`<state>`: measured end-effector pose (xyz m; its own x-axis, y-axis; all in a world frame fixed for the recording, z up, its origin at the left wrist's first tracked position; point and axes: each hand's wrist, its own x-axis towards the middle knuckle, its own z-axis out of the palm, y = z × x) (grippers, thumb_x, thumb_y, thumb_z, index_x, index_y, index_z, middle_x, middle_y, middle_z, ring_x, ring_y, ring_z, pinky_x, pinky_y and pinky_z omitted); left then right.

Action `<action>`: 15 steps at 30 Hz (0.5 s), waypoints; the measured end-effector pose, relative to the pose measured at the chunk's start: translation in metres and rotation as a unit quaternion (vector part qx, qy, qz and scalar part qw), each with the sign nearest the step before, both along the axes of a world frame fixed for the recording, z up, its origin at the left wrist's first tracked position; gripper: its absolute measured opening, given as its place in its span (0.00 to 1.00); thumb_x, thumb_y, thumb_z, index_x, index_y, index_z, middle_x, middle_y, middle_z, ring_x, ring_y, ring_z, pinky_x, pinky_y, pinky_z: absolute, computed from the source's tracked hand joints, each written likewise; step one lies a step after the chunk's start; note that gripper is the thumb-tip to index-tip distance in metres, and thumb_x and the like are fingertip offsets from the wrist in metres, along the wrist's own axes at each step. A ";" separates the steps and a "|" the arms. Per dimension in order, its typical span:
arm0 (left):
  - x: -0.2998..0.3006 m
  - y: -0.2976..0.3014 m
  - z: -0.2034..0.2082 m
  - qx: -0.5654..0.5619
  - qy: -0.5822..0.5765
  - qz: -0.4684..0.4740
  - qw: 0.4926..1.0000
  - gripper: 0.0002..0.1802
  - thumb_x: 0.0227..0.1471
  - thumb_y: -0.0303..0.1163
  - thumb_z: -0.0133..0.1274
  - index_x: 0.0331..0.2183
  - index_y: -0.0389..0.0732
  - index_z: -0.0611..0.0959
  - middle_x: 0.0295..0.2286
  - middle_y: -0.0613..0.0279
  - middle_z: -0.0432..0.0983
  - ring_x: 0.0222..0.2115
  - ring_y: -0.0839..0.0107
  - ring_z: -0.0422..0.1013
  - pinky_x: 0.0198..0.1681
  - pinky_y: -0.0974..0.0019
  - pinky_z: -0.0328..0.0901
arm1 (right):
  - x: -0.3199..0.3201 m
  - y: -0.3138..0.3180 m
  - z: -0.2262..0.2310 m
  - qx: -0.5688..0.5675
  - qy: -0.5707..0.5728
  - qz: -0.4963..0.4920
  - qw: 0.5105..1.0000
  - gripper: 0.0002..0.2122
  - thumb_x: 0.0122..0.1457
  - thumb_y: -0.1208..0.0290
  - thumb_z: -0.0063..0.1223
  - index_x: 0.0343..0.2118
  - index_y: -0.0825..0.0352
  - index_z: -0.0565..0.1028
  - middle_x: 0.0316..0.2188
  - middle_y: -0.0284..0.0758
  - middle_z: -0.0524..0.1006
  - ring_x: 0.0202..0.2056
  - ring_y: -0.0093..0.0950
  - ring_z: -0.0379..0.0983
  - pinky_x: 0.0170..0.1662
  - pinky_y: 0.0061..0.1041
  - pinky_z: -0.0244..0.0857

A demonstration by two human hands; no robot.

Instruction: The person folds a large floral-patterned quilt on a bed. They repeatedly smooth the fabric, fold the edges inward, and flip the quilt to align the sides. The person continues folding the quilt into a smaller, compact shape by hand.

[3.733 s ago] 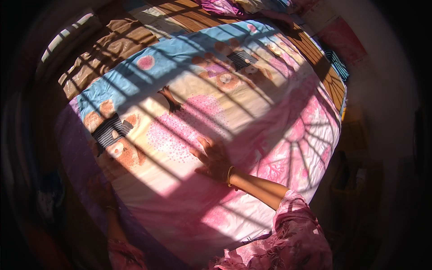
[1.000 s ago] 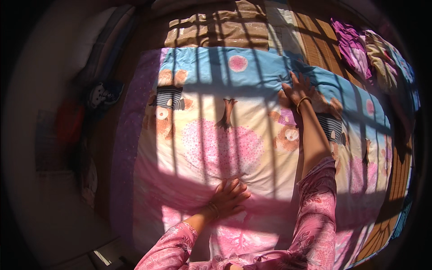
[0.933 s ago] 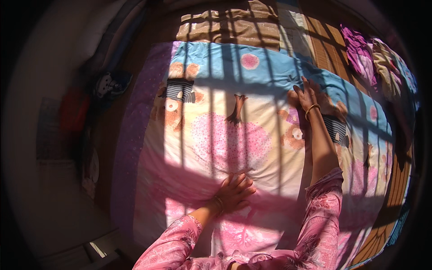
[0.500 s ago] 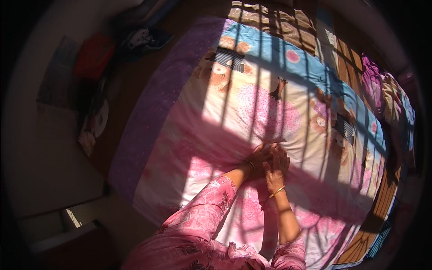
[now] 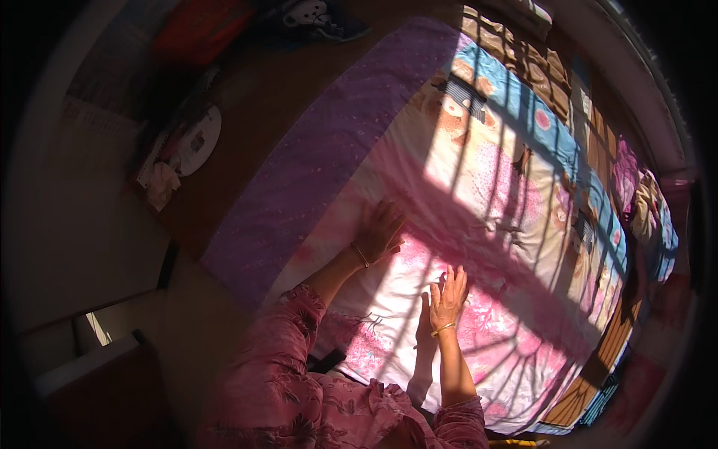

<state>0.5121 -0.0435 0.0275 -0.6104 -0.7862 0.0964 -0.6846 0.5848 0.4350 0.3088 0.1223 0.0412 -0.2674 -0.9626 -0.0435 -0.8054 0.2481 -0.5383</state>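
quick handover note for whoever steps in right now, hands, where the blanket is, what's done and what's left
Left hand: open, palm flat on the pink cartoon-printed quilt, near its purple patterned border strip.
Right hand: open, fingers spread, flat on the same quilt, closer to the body.
Quilt: spread out over the wooden floor, striped by window shadows.
Done: the quilt lies unfolded and mostly flat.
Left: judging by the faint creases around the hands, probably more smoothing of the near part.
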 end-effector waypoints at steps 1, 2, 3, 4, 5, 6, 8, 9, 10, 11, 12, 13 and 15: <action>0.040 -0.011 0.005 0.013 -0.054 0.070 0.996 0.33 0.42 0.46 0.57 0.50 0.47 0.69 0.53 0.52 0.59 0.57 0.52 0.51 0.57 0.41 0.43 | 0.011 -0.014 -0.001 0.042 0.081 0.016 0.996 0.29 0.53 0.63 0.54 0.57 0.63 0.58 0.59 0.48 0.54 0.60 0.45 0.48 0.60 0.47 0.41; 0.084 -0.010 -0.014 -0.125 -0.105 0.136 0.977 0.36 0.44 0.50 0.56 0.53 0.47 0.66 0.55 0.52 0.57 0.57 0.51 0.50 0.57 0.40 0.42 | 0.023 -0.032 -0.009 0.067 0.088 0.019 0.994 0.30 0.54 0.59 0.52 0.58 0.63 0.57 0.59 0.47 0.54 0.61 0.45 0.47 0.60 0.48 0.39; 0.124 -0.016 -0.024 -0.115 -0.138 0.192 0.965 0.36 0.45 0.53 0.53 0.53 0.48 0.66 0.54 0.52 0.57 0.57 0.50 0.51 0.55 0.38 0.44 | 0.030 -0.046 -0.021 0.039 0.094 0.014 0.995 0.30 0.54 0.56 0.50 0.58 0.63 0.57 0.60 0.47 0.54 0.61 0.45 0.46 0.61 0.49 0.38; 0.156 -0.023 -0.032 -0.102 -0.169 0.246 0.949 0.37 0.45 0.57 0.51 0.53 0.49 0.66 0.54 0.53 0.58 0.56 0.49 0.52 0.54 0.37 0.46 | 0.036 -0.060 -0.030 0.013 0.101 0.007 0.995 0.31 0.55 0.53 0.47 0.58 0.64 0.56 0.60 0.47 0.53 0.61 0.44 0.45 0.61 0.49 0.36; 0.182 -0.024 -0.036 -0.085 -0.170 0.264 0.946 0.38 0.45 0.57 0.51 0.54 0.49 0.65 0.54 0.53 0.58 0.56 0.49 0.51 0.55 0.37 0.45 | 0.046 -0.076 -0.033 0.017 0.137 -0.008 0.990 0.32 0.56 0.50 0.44 0.58 0.65 0.57 0.60 0.46 0.53 0.62 0.44 0.44 0.62 0.49 0.34; 0.205 -0.029 -0.037 -0.072 -0.169 0.283 0.941 0.39 0.45 0.58 0.51 0.54 0.49 0.64 0.54 0.52 0.57 0.57 0.49 0.51 0.55 0.37 0.44 | 0.055 -0.086 -0.032 0.029 0.151 -0.021 0.988 0.32 0.55 0.50 0.44 0.58 0.65 0.57 0.60 0.46 0.53 0.62 0.44 0.44 0.62 0.48 0.34; 0.223 -0.037 -0.037 -0.054 -0.170 0.300 0.937 0.40 0.45 0.58 0.52 0.56 0.50 0.62 0.54 0.52 0.57 0.57 0.50 0.50 0.56 0.38 0.42 | 0.070 -0.099 -0.027 0.058 0.180 -0.052 0.981 0.32 0.55 0.50 0.45 0.58 0.65 0.57 0.60 0.46 0.53 0.62 0.44 0.44 0.62 0.48 0.34; 0.225 -0.042 -0.033 -0.049 -0.171 0.299 0.938 0.41 0.44 0.59 0.52 0.56 0.50 0.62 0.54 0.51 0.56 0.58 0.50 0.49 0.57 0.38 0.41 | 0.067 -0.098 -0.035 0.056 0.186 -0.053 0.980 0.33 0.54 0.49 0.45 0.58 0.65 0.58 0.60 0.45 0.53 0.62 0.43 0.44 0.62 0.47 0.34; 0.226 -0.046 -0.031 -0.044 -0.172 0.296 0.938 0.42 0.44 0.59 0.52 0.56 0.50 0.61 0.54 0.51 0.56 0.58 0.50 0.49 0.58 0.39 0.40 | 0.068 -0.098 -0.037 0.056 0.187 -0.053 0.979 0.32 0.54 0.50 0.46 0.58 0.65 0.58 0.60 0.45 0.54 0.62 0.43 0.44 0.62 0.47 0.34; 0.226 -0.050 -0.031 -0.034 -0.162 0.305 0.938 0.42 0.44 0.58 0.52 0.57 0.50 0.61 0.55 0.50 0.55 0.58 0.50 0.48 0.58 0.39 0.39 | 0.068 -0.101 -0.036 0.053 0.190 -0.054 0.979 0.32 0.54 0.50 0.46 0.58 0.66 0.59 0.60 0.45 0.54 0.62 0.43 0.44 0.63 0.46 0.34; 0.225 -0.054 -0.031 -0.024 -0.151 0.312 0.938 0.42 0.44 0.58 0.53 0.57 0.50 0.61 0.55 0.50 0.55 0.59 0.50 0.47 0.58 0.39 0.37 | 0.068 -0.103 -0.035 0.051 0.193 -0.055 0.978 0.32 0.53 0.50 0.47 0.57 0.66 0.59 0.60 0.45 0.54 0.62 0.43 0.44 0.63 0.46 0.34; 0.222 -0.058 -0.031 -0.015 -0.140 0.319 0.937 0.42 0.44 0.57 0.53 0.57 0.50 0.61 0.55 0.50 0.54 0.59 0.50 0.46 0.59 0.39 0.36 | 0.070 -0.101 -0.032 0.048 0.173 -0.066 0.982 0.32 0.53 0.53 0.49 0.57 0.67 0.61 0.60 0.45 0.55 0.62 0.43 0.45 0.63 0.45 0.33; 0.192 -0.076 -0.012 -0.045 -0.136 0.239 0.960 0.39 0.46 0.54 0.51 0.57 0.49 0.62 0.56 0.52 0.53 0.59 0.51 0.47 0.58 0.38 0.37 | 0.063 -0.100 -0.032 0.049 0.189 -0.065 0.979 0.31 0.52 0.54 0.50 0.56 0.67 0.61 0.59 0.46 0.55 0.62 0.43 0.45 0.63 0.45 0.33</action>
